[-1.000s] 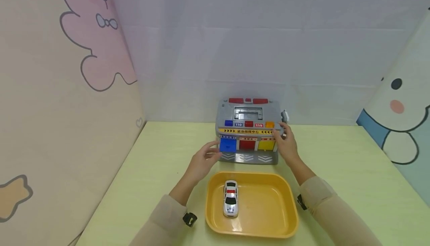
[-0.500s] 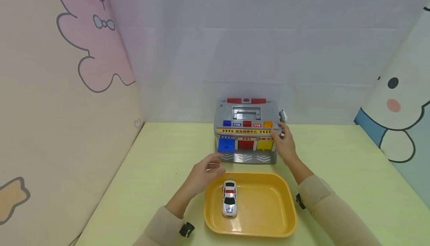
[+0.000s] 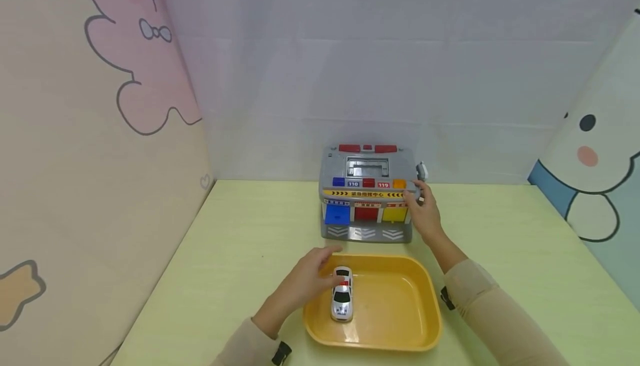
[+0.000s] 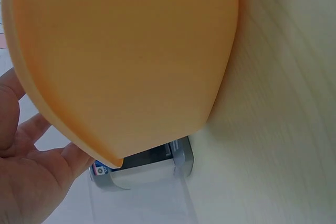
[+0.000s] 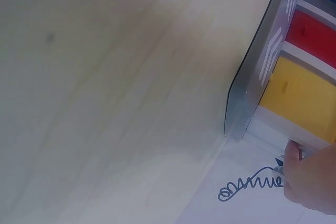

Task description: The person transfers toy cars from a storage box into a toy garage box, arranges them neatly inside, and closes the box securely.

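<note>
A yellow tray (image 3: 400, 321) stands on the table, with a white toy police car (image 3: 342, 297) lying lengthwise at its left. My left hand (image 3: 307, 280) reaches over the tray's left rim, fingers spread, its thumb by the car's red roof light; contact is unclear. In the left wrist view the tray's outer wall (image 4: 131, 66) hides part of this hand (image 4: 31, 166). Behind the tray stands a grey toy rescue station (image 3: 332, 171) with blue, red and yellow garage doors. My right hand (image 3: 424, 213) holds its right front corner, thumb in front. The blue door (image 3: 338, 214) juts outward.
A white handset (image 3: 422, 170) is at the station's right side, and a coiled cord (image 5: 252, 183) hangs there. Pale cloth (image 3: 310, 77) closes the back of the table, and printed panels (image 3: 145, 199) stand at both sides.
My left hand has moved away from the blue door, down toward me and over the tray, to the police car. The right hand has stayed on the station's corner.
</note>
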The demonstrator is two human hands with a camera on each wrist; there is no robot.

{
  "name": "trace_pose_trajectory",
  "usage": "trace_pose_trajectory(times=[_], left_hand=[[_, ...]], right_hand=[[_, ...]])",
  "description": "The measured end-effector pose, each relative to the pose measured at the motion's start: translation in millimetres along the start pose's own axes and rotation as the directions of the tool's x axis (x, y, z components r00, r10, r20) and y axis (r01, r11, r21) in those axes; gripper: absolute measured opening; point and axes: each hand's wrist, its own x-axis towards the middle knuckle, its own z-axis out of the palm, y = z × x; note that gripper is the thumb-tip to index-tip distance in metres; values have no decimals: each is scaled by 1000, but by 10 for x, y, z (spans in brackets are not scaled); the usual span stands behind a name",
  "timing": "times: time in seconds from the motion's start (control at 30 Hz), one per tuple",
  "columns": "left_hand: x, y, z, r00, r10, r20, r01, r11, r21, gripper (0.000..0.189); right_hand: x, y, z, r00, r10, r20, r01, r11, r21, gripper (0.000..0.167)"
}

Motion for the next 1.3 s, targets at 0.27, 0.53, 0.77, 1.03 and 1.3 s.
trace_pose_trajectory(times=[0.27, 0.53, 0.77, 1.03, 1.3], left_hand=[[-45, 0, 67, 1000, 6, 15, -7, 998, 63, 58], [-45, -12, 146, 997, -27, 75, 13, 984, 178, 63], [-74, 30, 155, 996, -16, 86, -6, 969, 248, 66], [-32, 57, 199, 992, -76, 104, 42, 954, 295, 76], [17, 53, 247, 986, -139, 89, 107, 949, 296, 83]], right_hand=[[1, 9, -6, 1000, 5, 3, -5, 1000, 11, 59], [14, 26, -3, 1000, 12, -1, -12, 1000, 14, 58], [21, 24, -4, 1000, 17, -1, -16, 1000, 14, 58], [4, 3, -6, 1000, 20, 0, -20, 1000, 20, 58], [-6, -3, -2, 1000, 18, 2, -18, 999, 30, 58]])
